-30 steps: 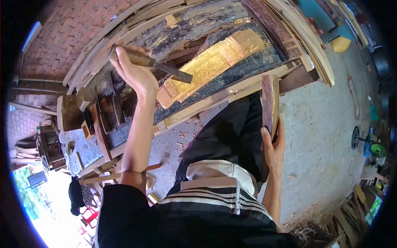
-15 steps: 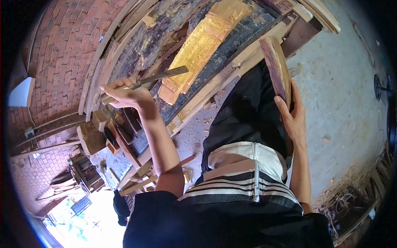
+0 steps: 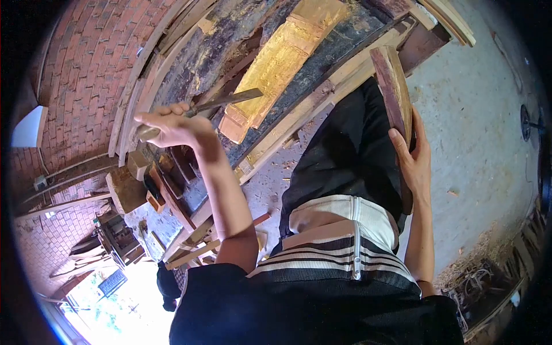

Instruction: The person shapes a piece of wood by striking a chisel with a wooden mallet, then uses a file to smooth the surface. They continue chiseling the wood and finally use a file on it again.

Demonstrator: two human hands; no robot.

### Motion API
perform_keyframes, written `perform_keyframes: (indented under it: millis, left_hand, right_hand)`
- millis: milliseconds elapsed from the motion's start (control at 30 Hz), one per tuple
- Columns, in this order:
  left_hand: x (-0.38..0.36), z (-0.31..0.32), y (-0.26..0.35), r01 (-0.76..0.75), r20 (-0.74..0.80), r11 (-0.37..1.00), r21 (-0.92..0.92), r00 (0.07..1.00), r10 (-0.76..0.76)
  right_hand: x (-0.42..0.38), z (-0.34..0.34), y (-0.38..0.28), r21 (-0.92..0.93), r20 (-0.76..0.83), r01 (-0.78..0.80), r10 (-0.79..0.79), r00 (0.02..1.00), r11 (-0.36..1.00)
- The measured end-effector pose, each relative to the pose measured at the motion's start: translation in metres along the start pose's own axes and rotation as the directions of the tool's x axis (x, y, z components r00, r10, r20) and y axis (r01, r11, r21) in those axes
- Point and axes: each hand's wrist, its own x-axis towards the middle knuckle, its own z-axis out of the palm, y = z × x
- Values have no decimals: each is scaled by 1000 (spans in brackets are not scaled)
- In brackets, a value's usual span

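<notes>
My left hand [image 3: 172,127] is closed round the wooden handle of a chisel-like tool [image 3: 230,100], whose flat metal blade points right over the near end of a yellow carved wooden piece [image 3: 276,63]. That piece lies on the dark, worn workbench [image 3: 322,69]. At the right, my right hand [image 3: 413,155] grips the lower end of a long reddish-brown wooden block [image 3: 392,86], thumb on its near face and fingers behind it. The block is held upright beside my leg, its top near the bench's wooden edge.
Wooden blocks [image 3: 125,190] and a plane-like tool [image 3: 154,194] sit at the bench's left end. Long boards [image 3: 135,95] lean by the brick wall [image 3: 86,75]. Wood shavings [image 3: 483,247] lie on the concrete floor [image 3: 460,172]. Part of a person [image 3: 168,286] shows at lower left.
My right hand and the wooden block have shifted slightly to the right. My left hand with the tool has moved very little, a touch to the left.
</notes>
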Motion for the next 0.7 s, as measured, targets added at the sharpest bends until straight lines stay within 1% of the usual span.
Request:
perform_keyframes:
  millis: [67,100,133,200,233,267,333,367,400,433,467,500,533,567,600,633,667,700]
  left_hand:
    - [-16,15,17,-66,79,998,10,995,65]
    - [-26,22,26,-130,104,991,10,986,128]
    - [-28,23,24,-128,97,992,6,987,127]
    - [-33,24,20,-274,264,957,-93,920,289]
    - [-40,27,26,-281,260,955,-94,919,296]
    - [-42,27,19,-269,281,955,-127,913,294]
    - [-53,28,22,-279,294,950,-138,905,308]
    - [-58,29,23,-255,341,955,-155,893,293]
    - [-60,27,22,-234,382,957,-169,880,283]
    - [-59,26,24,-125,485,975,-182,851,200]
    - [-60,25,27,55,550,979,-195,833,63]
    - [-57,25,29,122,566,979,-165,824,-7]
    - [-54,27,29,192,585,972,-139,807,-76]
    - [-53,29,29,183,575,969,-163,816,-57]
    - [-51,31,28,168,529,977,-128,845,-76]
    - [-49,34,27,157,484,984,-90,870,-94]
    - [-47,34,21,151,487,983,-105,870,-82]
    - [-45,32,13,155,486,979,-135,871,-71]
  right_hand:
    - [-1,2,-5,-3,0,14,-14,1000,1000]
    - [-2,3,-11,21,17,1,-1,1000,1000]
    - [-3,3,-14,44,34,-12,11,999,999]
    - [-4,6,-10,28,35,8,-9,999,1000]
    - [-5,7,-11,19,36,24,-24,999,1000]
    - [-6,6,-13,16,37,33,-34,999,999]
    - [-8,5,-29,34,119,-65,61,991,997]
    - [-1,9,-6,-56,83,130,-125,989,990]
    - [1,9,-14,-58,91,155,-149,985,986]
    - [0,9,-26,-6,168,87,-84,982,996]
    - [1,10,-41,37,250,16,-25,968,999]
    - [6,10,-61,10,318,-1,-3,948,1000]
    - [12,12,-78,8,318,33,-34,948,999]
    - [17,14,-93,15,319,247,-239,917,969]
    - [22,16,-111,22,315,446,-430,846,895]
    - [28,18,-137,60,257,670,-660,706,740]
    - [31,20,-166,81,190,842,-837,512,534]
    - [25,17,-197,142,184,881,-886,425,452]
